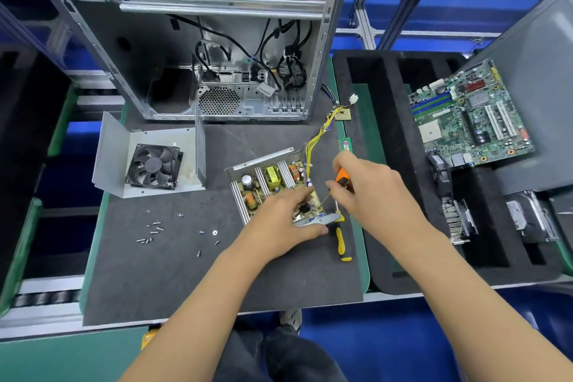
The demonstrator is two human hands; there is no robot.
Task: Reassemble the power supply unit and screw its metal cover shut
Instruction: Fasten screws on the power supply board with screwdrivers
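The metal cover (148, 161) with its fan lies well left of both hands. The circuit board (273, 186) sits under the left hand (285, 217), whose fingers press it. The right hand (369, 186) grips a screwdriver (341, 178), tip at the board.

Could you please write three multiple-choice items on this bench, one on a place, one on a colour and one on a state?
1. Where does the metal cover with the fan lie?
A. left of the circuit board
B. inside the computer case
C. on the foam tray

2. What colour is the handle of the screwdriver in the right hand?
A. blue
B. orange
C. white

3. What state is the power supply in?
A. closed and screwed
B. open, board exposed
C. mounted in the case

Answers:
1 A: the metal cover sits on the mat, left of the circuit board.
2 B: the right hand grips an orange screwdriver.
3 B: the left hand rests on the bare board.
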